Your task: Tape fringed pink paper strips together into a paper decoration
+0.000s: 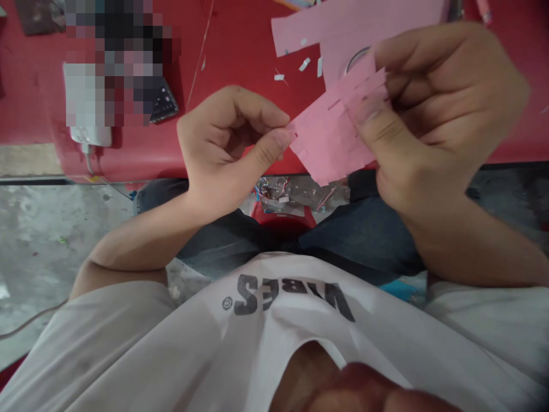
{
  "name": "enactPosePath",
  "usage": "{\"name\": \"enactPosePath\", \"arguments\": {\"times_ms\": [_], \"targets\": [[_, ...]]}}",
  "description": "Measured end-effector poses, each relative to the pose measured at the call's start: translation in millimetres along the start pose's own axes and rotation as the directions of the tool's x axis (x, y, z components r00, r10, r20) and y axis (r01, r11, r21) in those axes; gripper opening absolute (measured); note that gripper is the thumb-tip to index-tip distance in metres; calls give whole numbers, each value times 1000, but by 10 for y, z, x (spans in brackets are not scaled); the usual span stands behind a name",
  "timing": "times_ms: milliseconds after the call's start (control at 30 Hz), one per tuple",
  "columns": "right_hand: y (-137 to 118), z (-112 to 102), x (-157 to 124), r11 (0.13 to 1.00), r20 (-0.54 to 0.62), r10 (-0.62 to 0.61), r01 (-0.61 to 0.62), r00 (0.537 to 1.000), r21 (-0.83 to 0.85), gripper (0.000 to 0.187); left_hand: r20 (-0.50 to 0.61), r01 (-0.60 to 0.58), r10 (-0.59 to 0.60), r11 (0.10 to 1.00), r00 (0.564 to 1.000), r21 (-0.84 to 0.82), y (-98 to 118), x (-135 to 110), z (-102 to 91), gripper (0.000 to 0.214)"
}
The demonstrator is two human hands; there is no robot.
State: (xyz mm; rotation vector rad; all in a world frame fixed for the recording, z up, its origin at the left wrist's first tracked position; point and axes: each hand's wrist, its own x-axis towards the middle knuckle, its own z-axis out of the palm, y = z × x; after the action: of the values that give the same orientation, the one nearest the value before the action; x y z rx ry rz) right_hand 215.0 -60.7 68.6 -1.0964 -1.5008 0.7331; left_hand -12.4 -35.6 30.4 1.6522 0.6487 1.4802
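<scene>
I hold a small piece of pink paper (pixel 330 134) with several slits cut into it, in the air over the near edge of a red table (pixel 240 51). My left hand (pixel 227 143) pinches its left edge between thumb and forefinger. My right hand (pixel 433 114) grips its right side, thumb on top and fingers curled behind. Both hands are closed on the paper.
A larger pink sheet (pixel 343 26) lies on the table beyond my hands, with small paper scraps (pixel 304 64) beside it. A white device with a cable (pixel 90 134) and a dark object (pixel 165 103) sit at the left. Scraps litter the floor (pixel 295 191) between my knees.
</scene>
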Motion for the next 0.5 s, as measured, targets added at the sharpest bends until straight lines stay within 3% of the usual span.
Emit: {"name": "enactPosePath", "arguments": {"times_ms": [133, 267, 367, 500], "targets": [[-12, 23, -2, 999, 26, -4, 3, 1000, 33, 26, -47, 59, -55, 995, 997, 84, -5, -22, 48, 26], [-53, 25, -15, 998, -6, 53, -52, 999, 24, 26, -3, 23, -23, 996, 1000, 83, 3, -21, 37, 37], [-16, 15, -6, 1000, 1, 8, -8, 1000, 14, 27, -5, 69, -69, 988, 998, 139, 35, -28, 31, 23], [73, -6, 19, 995, 48, -96, 97, 994, -7, 30, -25, -17, 19, 996, 1000, 88, 23, -35, 37, 23]]}}
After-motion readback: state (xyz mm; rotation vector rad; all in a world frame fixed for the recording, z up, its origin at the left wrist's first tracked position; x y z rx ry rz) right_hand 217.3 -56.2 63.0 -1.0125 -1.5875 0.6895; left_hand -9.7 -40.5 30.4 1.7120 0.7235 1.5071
